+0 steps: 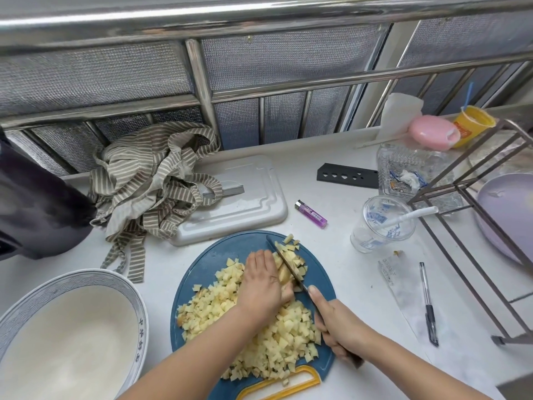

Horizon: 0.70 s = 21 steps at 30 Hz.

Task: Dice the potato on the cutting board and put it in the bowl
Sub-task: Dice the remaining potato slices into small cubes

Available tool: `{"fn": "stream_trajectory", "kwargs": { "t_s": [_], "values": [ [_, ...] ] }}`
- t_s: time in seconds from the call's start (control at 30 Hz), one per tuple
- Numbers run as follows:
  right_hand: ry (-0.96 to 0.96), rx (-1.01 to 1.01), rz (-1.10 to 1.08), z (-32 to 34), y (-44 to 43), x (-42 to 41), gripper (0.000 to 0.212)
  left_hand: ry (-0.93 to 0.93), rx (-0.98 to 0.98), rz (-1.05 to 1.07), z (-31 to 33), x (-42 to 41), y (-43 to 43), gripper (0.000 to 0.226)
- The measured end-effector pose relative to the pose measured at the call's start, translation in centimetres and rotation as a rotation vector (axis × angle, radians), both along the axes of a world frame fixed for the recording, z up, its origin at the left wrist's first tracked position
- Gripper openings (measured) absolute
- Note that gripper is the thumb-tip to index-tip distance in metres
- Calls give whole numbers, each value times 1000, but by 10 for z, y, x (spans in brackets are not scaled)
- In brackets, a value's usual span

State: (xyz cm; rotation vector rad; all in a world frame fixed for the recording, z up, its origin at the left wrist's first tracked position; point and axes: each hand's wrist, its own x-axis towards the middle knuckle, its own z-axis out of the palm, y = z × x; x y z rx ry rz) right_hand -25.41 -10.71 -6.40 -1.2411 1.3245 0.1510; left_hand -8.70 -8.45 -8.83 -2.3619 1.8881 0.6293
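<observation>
Yellow potato strips (285, 273) are held under the curled left hand (261, 281), to be kept behind the knife (289, 266) gripped in the right hand (340, 327).

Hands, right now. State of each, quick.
Left hand: fingers curled over the potato, holding it.
Right hand: closed round the knife.
</observation>
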Motion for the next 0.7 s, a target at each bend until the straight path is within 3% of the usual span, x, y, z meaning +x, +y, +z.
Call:
{"fn": "stream_trajectory", "kwargs": {
  "t_s": [0.07, 0.17, 0.27, 0.7],
  "values": [
    [2, 9, -4, -2, -1, 1, 62, -32, -128, 18, 3, -1, -2, 80],
    [-9, 8, -23, -4, 1, 2, 62, -17, 38, -17, 4, 1, 0, 96],
    [8, 5, -28, -2, 0, 2, 62, -45, 31, -32, 4, 1, 1, 105],
    [-3, -6, -67, 2, 12, -34, 67, -16, -27, 64, 7, -6, 2, 92]
  ]
}}
